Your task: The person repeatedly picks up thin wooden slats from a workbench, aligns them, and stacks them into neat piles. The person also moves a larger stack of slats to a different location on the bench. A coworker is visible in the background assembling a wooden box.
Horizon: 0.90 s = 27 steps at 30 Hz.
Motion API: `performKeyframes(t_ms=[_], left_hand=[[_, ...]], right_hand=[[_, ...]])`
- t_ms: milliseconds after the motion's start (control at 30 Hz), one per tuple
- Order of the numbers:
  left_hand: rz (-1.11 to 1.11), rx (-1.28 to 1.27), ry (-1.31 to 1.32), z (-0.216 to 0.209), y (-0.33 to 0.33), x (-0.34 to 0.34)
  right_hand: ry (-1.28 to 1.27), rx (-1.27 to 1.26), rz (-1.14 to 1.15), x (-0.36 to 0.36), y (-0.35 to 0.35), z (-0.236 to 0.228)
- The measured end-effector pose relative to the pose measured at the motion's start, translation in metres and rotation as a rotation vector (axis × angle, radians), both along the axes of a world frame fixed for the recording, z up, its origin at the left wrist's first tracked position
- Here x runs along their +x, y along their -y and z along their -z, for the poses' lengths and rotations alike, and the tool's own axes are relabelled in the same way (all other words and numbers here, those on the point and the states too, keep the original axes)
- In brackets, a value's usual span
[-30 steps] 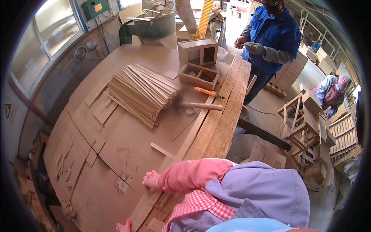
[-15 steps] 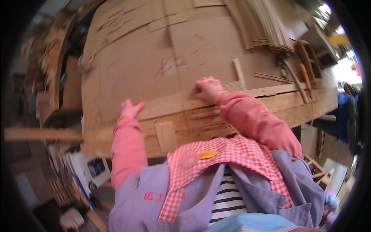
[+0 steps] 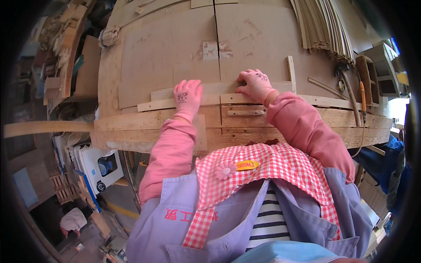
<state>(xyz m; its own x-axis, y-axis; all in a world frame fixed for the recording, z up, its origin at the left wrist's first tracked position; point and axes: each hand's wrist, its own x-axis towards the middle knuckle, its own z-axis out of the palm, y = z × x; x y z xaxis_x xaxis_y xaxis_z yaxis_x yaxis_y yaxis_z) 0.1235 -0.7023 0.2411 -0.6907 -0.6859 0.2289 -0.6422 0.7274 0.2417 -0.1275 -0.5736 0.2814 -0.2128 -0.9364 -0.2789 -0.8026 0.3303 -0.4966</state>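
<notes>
2 hands in pink gloves are set on a flat layer of thin wooden strips (image 3: 219,89) lying lengthwise near the front edge of the tabletop (image 3: 169,55). The left hand (image 3: 187,98) is spread nearly flat over the strips toward their left end, its fingers straight and close together. The right hand (image 3: 255,85) covers them nearer their right end, its fingers bent; its fingertips are partly hidden, so I cannot tell whether it grips or only presses. Between the 2 hands the strips lie uncovered.

Along their front side runs a long wooden batten (image 3: 153,105), parallel to the tabletop's front edge; a short wooden crosspiece (image 3: 291,70) stands across their right end. Toward the tabletop's right edge are a stack of slats (image 3: 322,26), a hammer (image 3: 351,94), an orange-handled tool (image 3: 362,94) and a wooden box (image 3: 365,72).
</notes>
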Motion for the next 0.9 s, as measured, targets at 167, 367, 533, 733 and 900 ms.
performKeyframes(t_ms=[167, 367, 533, 733, 900], left_hand=[[-0.097, -0.004, -0.037, -0.002, 0.001, -0.015], [-0.129, 0.035, 0.018, -0.002, 0.012, -0.025], [-0.121, -0.032, -0.020, 0.004, 0.020, -0.031], [-0.122, 0.021, -0.003, 0.007, 0.030, -0.035], [-0.105, 0.037, 0.015, 0.009, 0.036, -0.039]], right_hand=[[0.003, 0.001, -0.001, -0.004, 0.007, 0.001], [-0.073, -0.100, -0.162, -0.007, -0.012, 0.005], [-0.103, -0.182, -0.167, -0.005, -0.017, 0.008], [-0.080, -0.138, -0.145, -0.008, -0.009, 0.003], [-0.090, -0.182, -0.121, -0.009, -0.009, 0.004]])
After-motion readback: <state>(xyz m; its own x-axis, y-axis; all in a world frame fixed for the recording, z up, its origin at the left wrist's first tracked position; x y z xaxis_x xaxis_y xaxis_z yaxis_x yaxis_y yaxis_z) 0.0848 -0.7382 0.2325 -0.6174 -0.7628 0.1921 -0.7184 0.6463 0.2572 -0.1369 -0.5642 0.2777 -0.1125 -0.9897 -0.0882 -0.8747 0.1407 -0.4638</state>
